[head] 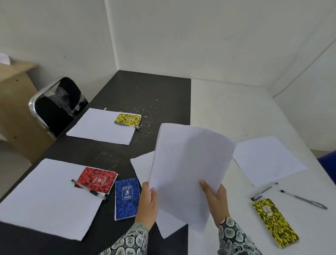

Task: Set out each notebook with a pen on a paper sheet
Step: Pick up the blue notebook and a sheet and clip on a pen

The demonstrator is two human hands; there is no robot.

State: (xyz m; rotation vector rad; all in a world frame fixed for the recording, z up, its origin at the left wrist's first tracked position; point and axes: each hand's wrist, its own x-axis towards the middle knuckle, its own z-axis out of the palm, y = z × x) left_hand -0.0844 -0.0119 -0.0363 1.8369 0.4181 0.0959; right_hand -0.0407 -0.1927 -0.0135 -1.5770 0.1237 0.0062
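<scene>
**Two hands are holding up paper sheets over the tables**

The person is holding a thin stack of white paper sheets (188, 172) up in the air, over the spot where a black table (145, 94) and a white table (230, 110) are meeting. The left hand (148, 203) is pinching the bottom left edge, with the thumb curling over the front. The right hand (216, 199) is gripping the bottom right edge, thumb on top. Another sheet is lying flat under the stack.

Just left of the left hand, a blue notebook (127, 198) with a wire coil on top is lying on the black table. Its white writing is too small to read. Beside it, a red notebook (96, 180) with a speckled cover and a white badge is sitting on a big flat sheet (44, 199), and a pen (88, 189) with a clear body is lying across its corner. Farther back, a yellow and black speckled notebook (127, 119) is resting on another sheet (100, 126), with a pen (132, 126) touching its near edge.

On the white table, a bare sheet (267, 159) is lying flat. Near it, two pens (302, 199) are lying apart, and a long yellow speckled notebook (275, 222) is lying by them.

Both sleeves (233, 242) are showing a round green and white pattern. A black chair (57, 104) with a shiny metal frame is standing by the black table.
</scene>
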